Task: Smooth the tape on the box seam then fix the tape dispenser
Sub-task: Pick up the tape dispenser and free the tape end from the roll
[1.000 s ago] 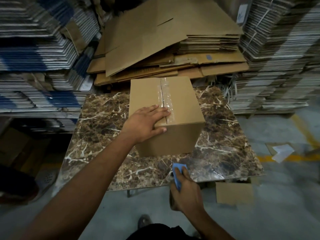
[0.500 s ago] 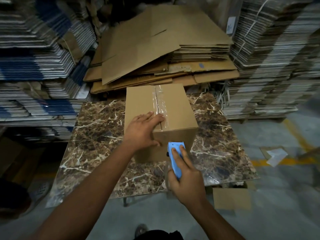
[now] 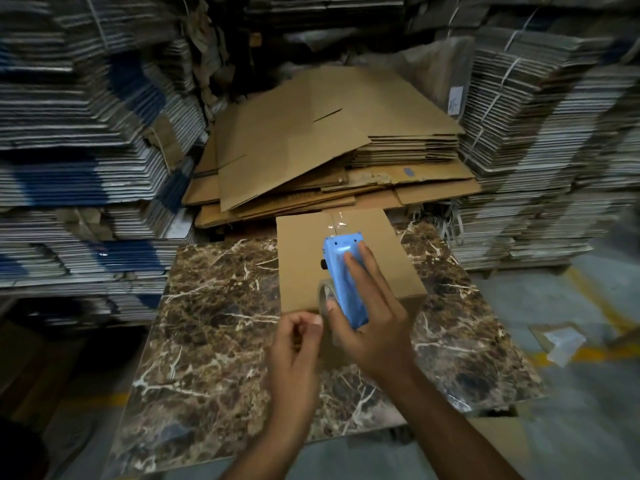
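the cardboard box (image 3: 346, 258) is stood on the marble-patterned table top (image 3: 221, 327), with clear tape (image 3: 337, 220) visible along its top seam at the far end; the rest of the seam is hidden behind the dispenser. neither hand is on the box, so the smoothing step is judged complete and the second step, fixing the dispenser, is judged to be just starting. the blue tape dispenser (image 3: 344, 275) is held above the box in the right hand (image 3: 370, 327), fingers laid along its back and thumb at the tape roll (image 3: 327, 296). the left hand (image 3: 298, 344) is raised just beside the roll, thumb and forefinger pinched narrow; whether a tape end is caught between them cannot be told. the dispenser fault itself is not shown. no brand is legible on the dispenser or box; a white label (image 3: 453, 102) on the rear stacks carries handwriting too small to read.
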Action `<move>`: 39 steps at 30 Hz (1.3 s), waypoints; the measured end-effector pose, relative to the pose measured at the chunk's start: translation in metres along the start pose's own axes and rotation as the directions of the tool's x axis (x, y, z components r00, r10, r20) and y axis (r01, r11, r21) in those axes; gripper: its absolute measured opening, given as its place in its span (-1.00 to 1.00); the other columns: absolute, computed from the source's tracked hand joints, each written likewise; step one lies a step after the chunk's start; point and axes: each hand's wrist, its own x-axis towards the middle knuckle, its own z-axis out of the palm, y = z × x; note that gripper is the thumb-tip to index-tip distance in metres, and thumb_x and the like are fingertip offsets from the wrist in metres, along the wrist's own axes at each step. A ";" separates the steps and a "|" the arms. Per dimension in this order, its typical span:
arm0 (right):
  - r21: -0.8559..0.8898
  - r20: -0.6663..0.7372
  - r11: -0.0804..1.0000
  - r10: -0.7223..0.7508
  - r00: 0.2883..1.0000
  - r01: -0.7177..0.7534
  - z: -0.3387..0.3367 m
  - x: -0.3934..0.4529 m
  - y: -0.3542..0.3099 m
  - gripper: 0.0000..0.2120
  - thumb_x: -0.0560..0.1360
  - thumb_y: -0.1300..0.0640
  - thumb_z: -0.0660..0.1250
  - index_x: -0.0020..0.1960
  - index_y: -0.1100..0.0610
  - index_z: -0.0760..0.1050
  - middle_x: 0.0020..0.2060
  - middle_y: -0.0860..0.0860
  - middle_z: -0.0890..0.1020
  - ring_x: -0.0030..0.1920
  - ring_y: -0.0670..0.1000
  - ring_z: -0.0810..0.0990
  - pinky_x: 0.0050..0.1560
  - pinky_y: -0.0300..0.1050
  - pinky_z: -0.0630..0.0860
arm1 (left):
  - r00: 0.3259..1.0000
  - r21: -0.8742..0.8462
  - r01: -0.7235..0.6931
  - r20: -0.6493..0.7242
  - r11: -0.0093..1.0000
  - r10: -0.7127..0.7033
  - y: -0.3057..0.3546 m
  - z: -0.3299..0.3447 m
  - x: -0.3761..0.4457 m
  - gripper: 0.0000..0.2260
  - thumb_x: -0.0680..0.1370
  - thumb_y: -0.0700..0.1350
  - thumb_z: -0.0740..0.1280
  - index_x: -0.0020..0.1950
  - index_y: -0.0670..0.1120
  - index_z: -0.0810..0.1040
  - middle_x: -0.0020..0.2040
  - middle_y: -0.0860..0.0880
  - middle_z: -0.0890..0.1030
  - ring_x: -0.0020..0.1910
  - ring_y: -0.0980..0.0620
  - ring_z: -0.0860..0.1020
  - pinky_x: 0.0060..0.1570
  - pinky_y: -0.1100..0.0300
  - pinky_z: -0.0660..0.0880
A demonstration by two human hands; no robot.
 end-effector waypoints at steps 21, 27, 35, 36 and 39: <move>0.085 0.218 0.994 -0.083 0.972 0.066 -0.014 0.054 0.103 -0.17 0.51 0.12 0.47 0.62 0.12 0.07 0.55 -0.02 0.27 0.49 -0.20 0.26 0.47 -0.32 0.23 | 0.874 0.343 -0.486 0.159 0.804 0.460 0.051 0.054 0.102 -0.76 0.38 -0.19 0.60 0.00 -0.08 0.69 -0.04 0.04 0.63 -0.13 0.09 0.66 -0.26 0.16 0.67; 0.103 0.165 0.977 -0.204 0.965 0.189 -0.030 0.067 0.109 -0.27 0.54 0.26 0.42 0.60 0.04 0.15 0.48 -0.08 0.39 0.42 -0.05 0.48 0.40 -0.26 0.40 | 0.784 0.458 -0.594 0.144 0.661 0.604 0.040 0.071 0.085 -0.81 0.40 -0.28 0.59 -0.03 -0.20 0.69 -0.06 -0.06 0.62 -0.06 0.06 0.65 -0.17 0.20 0.68; 0.118 0.046 0.949 -0.300 0.953 0.293 -0.021 0.056 0.132 -0.58 0.47 0.37 0.51 0.30 0.17 0.61 0.31 0.16 0.62 0.19 0.06 0.69 0.27 -0.19 0.57 | 0.744 0.620 -0.602 0.206 0.504 0.635 0.026 0.078 0.071 -0.82 0.41 -0.36 0.56 -0.04 -0.22 0.67 0.03 -0.11 0.62 0.07 0.01 0.62 -0.06 0.00 0.65; 0.126 0.030 0.945 -0.309 0.951 0.303 -0.016 0.055 0.133 -0.59 0.45 0.41 0.51 0.27 0.19 0.62 0.29 0.19 0.63 0.19 0.08 0.69 0.27 -0.18 0.57 | 0.752 0.621 -0.589 0.188 0.517 0.631 0.022 0.076 0.070 -0.82 0.41 -0.36 0.56 -0.03 -0.23 0.67 0.08 -0.12 0.62 0.11 -0.02 0.63 -0.04 -0.05 0.65; 0.154 0.000 0.918 -0.371 0.929 0.366 -0.004 0.055 0.130 -0.73 0.54 0.40 0.41 0.22 0.26 0.63 0.25 0.27 0.63 0.19 0.17 0.69 0.27 -0.06 0.60 | 0.766 0.579 -0.584 0.162 0.569 0.622 0.013 0.068 0.069 -0.75 0.41 -0.38 0.53 0.07 -0.21 0.67 0.17 -0.12 0.62 0.20 -0.07 0.63 0.00 -0.11 0.66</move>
